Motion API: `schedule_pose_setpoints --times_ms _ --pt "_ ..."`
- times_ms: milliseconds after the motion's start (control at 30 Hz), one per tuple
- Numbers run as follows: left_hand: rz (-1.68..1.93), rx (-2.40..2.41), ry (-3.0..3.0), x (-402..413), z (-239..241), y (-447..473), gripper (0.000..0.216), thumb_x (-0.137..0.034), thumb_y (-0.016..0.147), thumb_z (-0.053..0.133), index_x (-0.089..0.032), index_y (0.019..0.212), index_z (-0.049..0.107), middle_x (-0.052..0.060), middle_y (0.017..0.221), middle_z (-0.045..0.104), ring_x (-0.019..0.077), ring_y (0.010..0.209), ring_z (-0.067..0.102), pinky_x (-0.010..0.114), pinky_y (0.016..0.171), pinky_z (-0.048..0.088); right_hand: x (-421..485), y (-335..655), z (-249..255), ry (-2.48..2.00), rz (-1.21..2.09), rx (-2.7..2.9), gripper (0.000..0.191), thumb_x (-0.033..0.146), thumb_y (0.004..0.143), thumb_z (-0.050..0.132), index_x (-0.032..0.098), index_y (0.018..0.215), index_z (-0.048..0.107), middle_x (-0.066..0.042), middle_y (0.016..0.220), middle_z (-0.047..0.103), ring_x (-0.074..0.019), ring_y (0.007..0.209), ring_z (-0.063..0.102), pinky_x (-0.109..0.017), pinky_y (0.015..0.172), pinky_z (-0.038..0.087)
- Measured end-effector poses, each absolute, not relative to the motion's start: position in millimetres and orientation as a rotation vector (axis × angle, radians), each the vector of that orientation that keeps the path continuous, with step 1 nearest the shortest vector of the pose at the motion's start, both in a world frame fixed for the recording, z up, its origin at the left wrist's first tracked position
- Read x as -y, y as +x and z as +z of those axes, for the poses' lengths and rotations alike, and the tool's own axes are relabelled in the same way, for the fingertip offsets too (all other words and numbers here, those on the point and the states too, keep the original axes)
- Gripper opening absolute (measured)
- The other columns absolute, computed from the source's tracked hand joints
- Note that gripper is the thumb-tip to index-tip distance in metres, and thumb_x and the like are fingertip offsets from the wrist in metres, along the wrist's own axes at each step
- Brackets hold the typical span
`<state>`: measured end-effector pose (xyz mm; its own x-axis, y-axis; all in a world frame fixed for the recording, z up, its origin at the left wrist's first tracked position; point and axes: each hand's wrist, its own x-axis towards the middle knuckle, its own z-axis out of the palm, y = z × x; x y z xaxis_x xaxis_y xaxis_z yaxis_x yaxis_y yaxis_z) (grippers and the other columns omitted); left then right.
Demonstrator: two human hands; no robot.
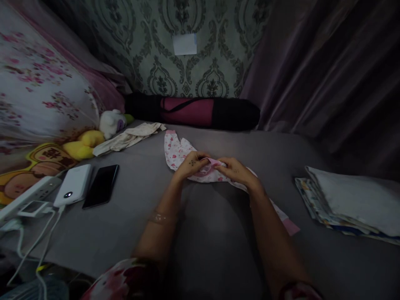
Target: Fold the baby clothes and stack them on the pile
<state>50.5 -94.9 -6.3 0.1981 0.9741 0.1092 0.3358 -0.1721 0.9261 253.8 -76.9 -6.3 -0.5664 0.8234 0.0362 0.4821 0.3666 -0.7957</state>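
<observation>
A small white garment (175,153) with pink and red prints and pink cuffs lies stretched across the grey bed surface. It looks like a child's long-sleeved top. One sleeve points to the far left, and the other runs out under my right forearm to the near right. My left hand (191,164) grips the pink neckline from the left, thumb and fingers closed on the cloth. From the other side my right hand (235,170) pinches the same pink edging. The two hands are close together, and the garment's middle is bunched between them.
Folded cloths (359,200) are stacked at the right. On the left lie a black phone (101,186), a white power bank (74,185), a power strip (31,198) with cables, plush toys (84,145) and a crumpled pale cloth (131,137). A long black-and-pink bag (187,111) lies along the wall.
</observation>
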Motion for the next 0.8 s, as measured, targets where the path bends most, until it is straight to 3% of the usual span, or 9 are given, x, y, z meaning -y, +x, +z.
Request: schedule_pose_setpoints --times_ms 133,267,433,567,800 --pt "0.983 -1.237 1.629 91.6 -14.3 31.7 0.032 -0.039 0.079 0.059 -0.011 0.089 0.069 -0.002 0.061 0.056 0.0094 0.054 0.047 0.021 0.050 0.037 71.2 266.0 -11.6 -1.219 1.163 2.126 0.037 0.053 0.086 0.051 0.019 0.085 0.065 0.006 0.054 0.044 -0.0093 0.043 0.041 -0.021 0.040 0.031" --pt "0.940 -1.175 1.618 91.9 -19.6 10.4 0.035 -0.044 0.077 0.066 -0.011 0.089 0.068 0.002 0.070 0.063 0.0110 0.063 0.054 0.022 0.059 0.043 67.2 272.0 -15.1 -1.240 1.069 2.094 0.041 0.056 0.085 0.051 0.018 0.080 0.065 0.004 0.058 0.050 -0.0090 0.044 0.042 -0.020 0.040 0.029" --pt "0.940 -1.188 1.624 89.8 -29.4 -2.9 0.036 -0.038 0.067 0.075 -0.014 0.093 0.070 0.006 0.090 0.069 0.0152 0.082 0.060 0.025 0.072 0.047 62.0 272.7 -20.2 -1.239 0.962 2.086 0.041 0.054 0.086 0.053 0.018 0.095 0.069 -0.001 0.070 0.063 -0.0120 0.054 0.051 -0.021 0.045 0.036" --pt "0.943 -1.203 1.608 88.2 -38.2 -7.7 0.038 -0.035 0.064 0.076 -0.013 0.095 0.071 0.007 0.092 0.070 0.0169 0.085 0.061 0.029 0.077 0.047 61.4 272.7 -20.9 -1.261 0.940 2.066 0.041 0.055 0.086 0.054 0.018 0.096 0.069 -0.002 0.072 0.065 -0.0137 0.059 0.054 -0.022 0.048 0.039" --pt "0.892 -1.356 1.671 85.9 -48.7 -15.3 0.037 -0.040 0.064 0.072 -0.012 0.088 0.073 0.003 0.073 0.067 0.0141 0.068 0.056 0.025 0.063 0.042 59.2 272.3 -26.4 -1.300 1.061 2.007 0.046 0.058 0.082 0.055 0.018 0.098 0.070 0.000 0.069 0.063 -0.0123 0.054 0.051 -0.021 0.045 0.038"
